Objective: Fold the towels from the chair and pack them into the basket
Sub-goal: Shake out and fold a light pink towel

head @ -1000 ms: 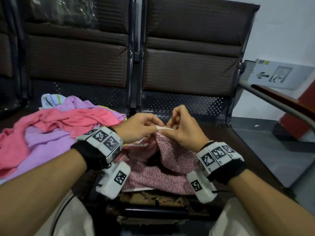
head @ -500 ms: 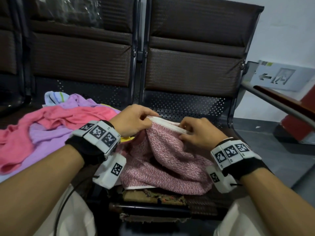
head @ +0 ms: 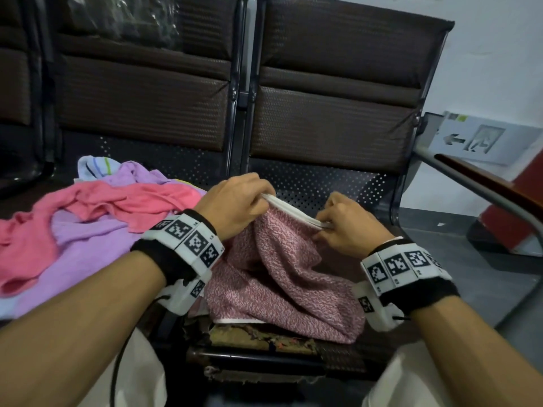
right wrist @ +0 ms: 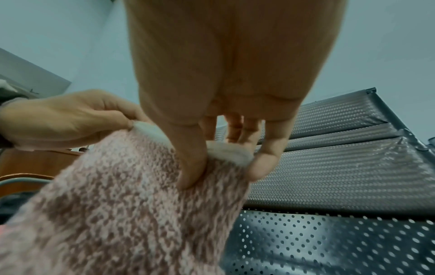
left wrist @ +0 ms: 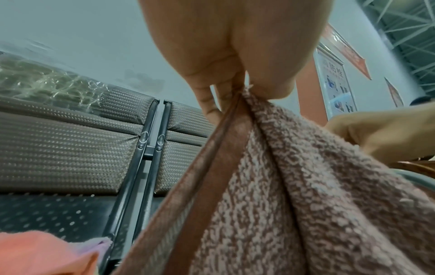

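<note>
The left hand [head: 235, 204] and the right hand [head: 348, 227] each pinch the white hem of a speckled pink towel [head: 288, 283], holding that edge stretched between them above the front of the right-hand chair seat [head: 329, 186]; the rest of the towel sags onto the seat's worn front edge. In the head view both sets of fingertips are tucked behind the hem; the right wrist view shows the thumb [right wrist: 193, 167] pressed on the pile with the fingers curled behind the white border. The left wrist view shows its fingers [left wrist: 212, 104] closed on a gathered corner. No basket appears in any view. On the left-hand seat lies a heap of towels [head: 88, 230], coral over lilac, with a striped white one mostly buried at the back. A wall sign [head: 476, 139] carries an arrow and a figure, too blurred to read; a poster [left wrist: 336, 81] has characters that cannot be made out
</note>
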A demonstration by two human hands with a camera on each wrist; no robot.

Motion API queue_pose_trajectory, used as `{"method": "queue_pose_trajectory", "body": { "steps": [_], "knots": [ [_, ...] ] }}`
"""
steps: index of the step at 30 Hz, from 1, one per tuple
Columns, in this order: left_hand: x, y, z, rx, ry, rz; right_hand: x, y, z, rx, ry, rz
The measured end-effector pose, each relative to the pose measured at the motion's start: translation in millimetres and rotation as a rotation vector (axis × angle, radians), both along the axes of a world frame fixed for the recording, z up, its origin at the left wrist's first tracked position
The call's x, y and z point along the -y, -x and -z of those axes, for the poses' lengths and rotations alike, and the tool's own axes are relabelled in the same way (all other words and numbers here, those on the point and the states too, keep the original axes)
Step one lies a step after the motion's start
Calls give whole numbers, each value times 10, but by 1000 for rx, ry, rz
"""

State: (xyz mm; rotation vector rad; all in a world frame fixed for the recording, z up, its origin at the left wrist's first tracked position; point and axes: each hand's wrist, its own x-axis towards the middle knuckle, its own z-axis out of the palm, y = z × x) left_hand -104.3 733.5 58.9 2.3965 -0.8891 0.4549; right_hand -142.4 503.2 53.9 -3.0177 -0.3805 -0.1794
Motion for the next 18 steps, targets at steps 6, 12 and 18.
{"method": "queue_pose_trajectory", "body": {
  "steps": [6, 12, 18],
  "knots": [
    [37, 85, -46, -28, 238, -2, 90, 130, -128, -85, -244, 56],
    [-62, 187, -278, 7, 274, -77, 47, 286, -658, 217, -428, 79],
    [-164, 354, -1025, 76, 413, -92, -91, 380, -1407, 426, -606, 51]
  ]
}}
